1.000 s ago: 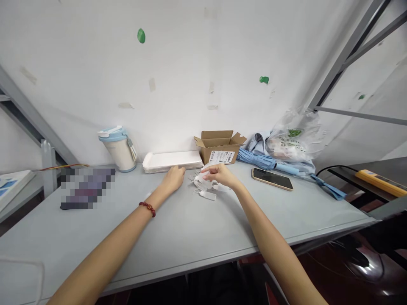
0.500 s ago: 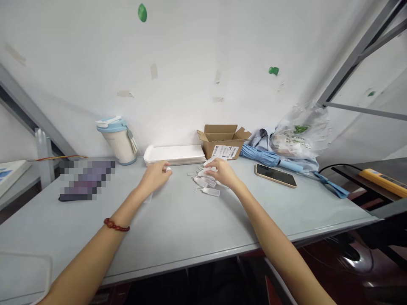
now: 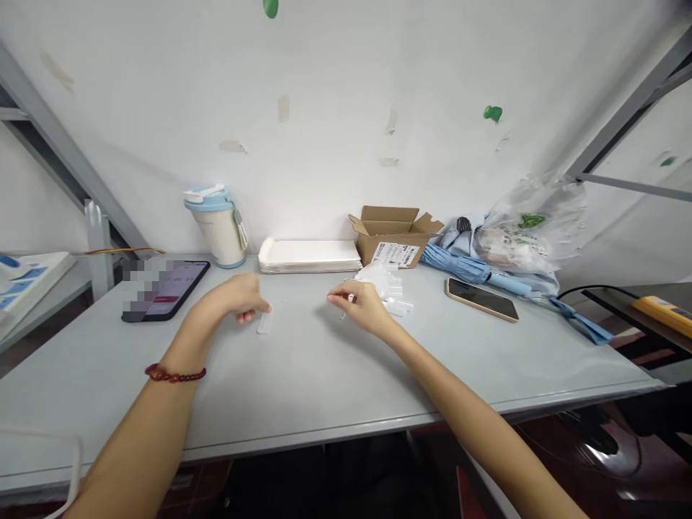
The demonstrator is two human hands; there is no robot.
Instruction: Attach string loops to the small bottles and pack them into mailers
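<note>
On the left of the desk, my left hand is closed, fingers curled under. Its thumb meets the upper end of a small clear flat tube or bottle lying on the desk; whether it grips anything is hidden. My right hand is pinched with its fingertips pointing left, just in front of a heap of small translucent plastic bottles. Something small and pale seems to show at its fingers, too small to name. The hand covers part of the heap.
Along the wall stand a cream tumbler, a stack of white envelopes, an open cardboard box, a folded blue umbrella and a plastic bag. Phones lie left and right.
My left hand has moved left and down to the clear tube on the desk. My right hand has drawn left, off the heap, uncovering more of it. The view has shifted slightly.
</note>
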